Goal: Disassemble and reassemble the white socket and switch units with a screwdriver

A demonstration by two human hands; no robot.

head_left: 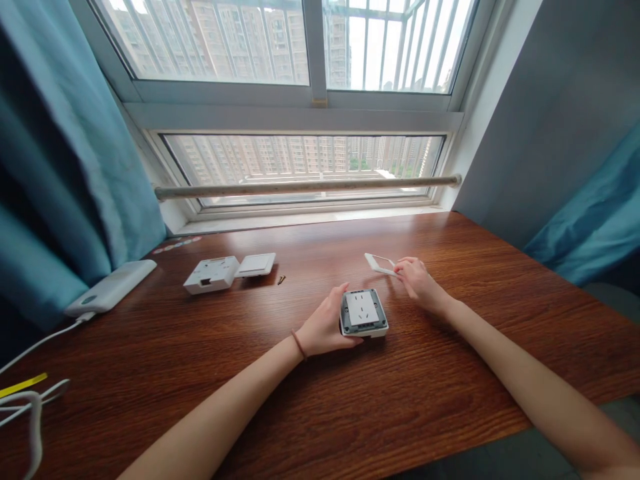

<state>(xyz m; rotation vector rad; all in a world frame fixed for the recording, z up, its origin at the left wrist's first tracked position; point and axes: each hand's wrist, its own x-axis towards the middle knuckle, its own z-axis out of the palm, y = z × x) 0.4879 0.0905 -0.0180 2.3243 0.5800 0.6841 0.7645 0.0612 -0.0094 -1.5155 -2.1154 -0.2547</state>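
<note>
My left hand [327, 325] grips a wall socket [363, 311] by its left side, thumb and fingers around the white box. The socket's face is up, its slots and the grey frame around them bare. Off to the right, my right hand [419, 283] pinches a white cover frame [376, 265], a thin square rim with an open middle, held tilted by its near right corner. To the left lie a white mounting box [211, 275] and a white wall switch [256, 265] that leans against it. Beside the switch are small brass-coloured screws [281, 280].
A white power-bank-like block [113, 287] with a plugged cable stands at the left by the blue curtain [100, 133]. White cords [33, 407] and a yellow strip [23, 385] lie at the near left. The wooden table [280, 400] meets the window sill at the back.
</note>
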